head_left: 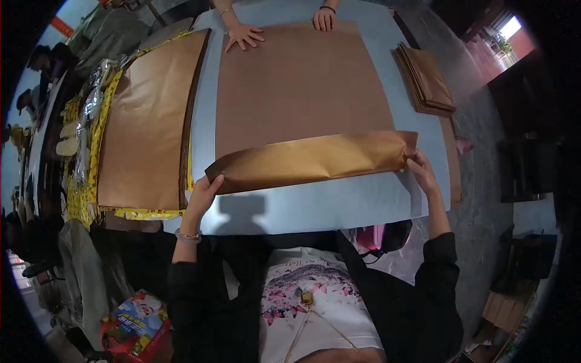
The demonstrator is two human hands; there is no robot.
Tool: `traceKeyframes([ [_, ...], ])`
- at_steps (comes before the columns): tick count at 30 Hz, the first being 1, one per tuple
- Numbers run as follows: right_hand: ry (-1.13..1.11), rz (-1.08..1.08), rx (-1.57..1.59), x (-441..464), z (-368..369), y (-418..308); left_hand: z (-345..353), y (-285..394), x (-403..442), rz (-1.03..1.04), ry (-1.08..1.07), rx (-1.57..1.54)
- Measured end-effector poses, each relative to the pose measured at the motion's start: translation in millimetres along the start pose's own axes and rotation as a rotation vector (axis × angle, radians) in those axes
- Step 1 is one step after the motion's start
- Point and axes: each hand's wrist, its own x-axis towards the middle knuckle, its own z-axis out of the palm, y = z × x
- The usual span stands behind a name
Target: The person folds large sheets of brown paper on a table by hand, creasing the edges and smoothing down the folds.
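Observation:
A large brown paper sheet lies across the pale blue tabletop. Its near edge is lifted and turned up, showing a shiny golden-brown strip with creases at the right end. My left hand pinches the left corner of that edge, thumb on top. At the opposite corner, my right hand grips the sheet between thumb and fingers. On the far side, a co-worker's hand lies spread on the sheet, and that person's other hand rests at its far edge.
To the left is a stack of brown sheets over yellow printed wrapping. A pile of folded brown paper sits at the table's right. The blue tabletop ends just in front of my body. A colourful bag stands low at left.

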Motion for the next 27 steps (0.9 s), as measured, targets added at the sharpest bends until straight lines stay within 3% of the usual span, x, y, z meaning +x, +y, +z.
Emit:
traceKeyframes([
  [2,-0.037,0.082,0.005,-2.8,-6.4,22.4,7.6,29.8,-13.5,0.064,0.016,0.005],
  [7,0.017,0.037,-0.134,-13.9,11.5,12.8,7.6,18.7,-14.6,0.114,-0.008,-0.085],
  [9,0.066,-0.042,-0.103,-17.6,20.3,6.1,6.1,35.0,-21.7,0.119,-0.024,0.082],
  [10,0.041,-0.041,-0.096,-17.5,24.8,6.7,8.2,31.0,-19.3,0.185,-0.031,-0.025],
  [13,0.102,-0.014,-0.155,-16.9,20.5,20.8,-0.3,27.2,-22.2,0.066,-0.067,0.129],
  [16,0.062,-0.046,-0.201,-20.2,11.3,33.3,1.2,19.0,-25.7,0.153,-0.063,0.028],
  [18,0.044,-0.017,-0.208,-24.6,9.5,36.2,-2.1,3.8,-26.4,0.073,-0.066,0.081],
  [20,0.039,0.005,-0.214,-31.6,9.2,35.6,2.0,3.8,-32.0,0.200,-0.007,0.153],
  [22,0.088,0.001,-0.204,-40.3,19.8,25.5,8.7,13.3,-43.0,0.221,-0.004,0.033],
  [24,0.098,0.018,-0.182,-49.2,20.2,28.7,1.9,8.5,-48.6,0.040,-0.034,0.183],
  [27,0.064,0.065,-0.163,-63.7,15.1,37.2,-3.1,1.5,-57.6,-0.066,-0.065,0.285],
])
